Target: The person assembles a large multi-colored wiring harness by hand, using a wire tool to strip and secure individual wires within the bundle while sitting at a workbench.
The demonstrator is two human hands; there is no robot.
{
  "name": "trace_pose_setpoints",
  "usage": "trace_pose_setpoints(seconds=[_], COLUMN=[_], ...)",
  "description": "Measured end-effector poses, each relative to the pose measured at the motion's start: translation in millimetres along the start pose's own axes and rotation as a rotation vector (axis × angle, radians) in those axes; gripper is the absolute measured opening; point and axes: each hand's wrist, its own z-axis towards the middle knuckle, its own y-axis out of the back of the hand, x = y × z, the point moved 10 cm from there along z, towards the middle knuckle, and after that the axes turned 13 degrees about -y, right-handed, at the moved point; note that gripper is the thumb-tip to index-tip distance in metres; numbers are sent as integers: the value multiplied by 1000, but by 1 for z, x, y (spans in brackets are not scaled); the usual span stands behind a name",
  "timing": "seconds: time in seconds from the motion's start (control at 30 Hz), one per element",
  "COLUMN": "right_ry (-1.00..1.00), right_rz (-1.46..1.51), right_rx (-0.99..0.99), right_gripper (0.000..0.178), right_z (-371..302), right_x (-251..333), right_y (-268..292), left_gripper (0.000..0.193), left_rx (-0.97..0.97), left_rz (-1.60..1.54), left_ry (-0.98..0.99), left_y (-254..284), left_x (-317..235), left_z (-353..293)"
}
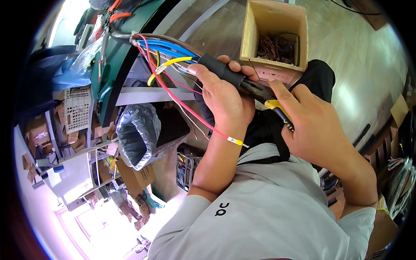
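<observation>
My left hand [227, 97] is wrapped round a black tube [221, 69], its thumb lying along the near side. Into the tube's left end runs a bundle of blue wires [167, 47], with a yellow wire [176, 61] beside them. A long red wire [186, 106] with a yellow marker at its tip hangs free across my left forearm. In my right hand [316, 119] is a pair of pliers [275, 105] with yellow and black handles. The jaws meet the tube's right end; my fingers and the tube partly hide what they grip.
A green-topped table [141, 19] with orange-handled tools stands at the upper left. Beyond my hands, an open box [251, 32] holds wire scraps [275, 47]. At the left are a bag-lined bin [138, 134], a white basket [78, 110] and a cardboard box [136, 175].
</observation>
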Motion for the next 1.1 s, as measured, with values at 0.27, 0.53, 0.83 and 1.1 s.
trace_pose_setpoints(seconds=[0.27,0.53,0.83,1.1], right_ry=[4,-6,-9,-93], right_rz=[18,-32,-23,5], right_rx=[39,67,87,150], right_gripper=[78,81,83,80], right_z=[-2,-7,-10,-14], right_x=[-3,-3,1,-5], right_y=[4,9,15,13], left_gripper=[58,63,65,62], left_rx=[17,6,49,81], left_rz=[17,29,20,28], left_ry=[-24,-35,-16,31], left_y=[-3,-3,-4,-5], left_x=[-6,-8,-8,-7], left_z=[0,2,2,-2])
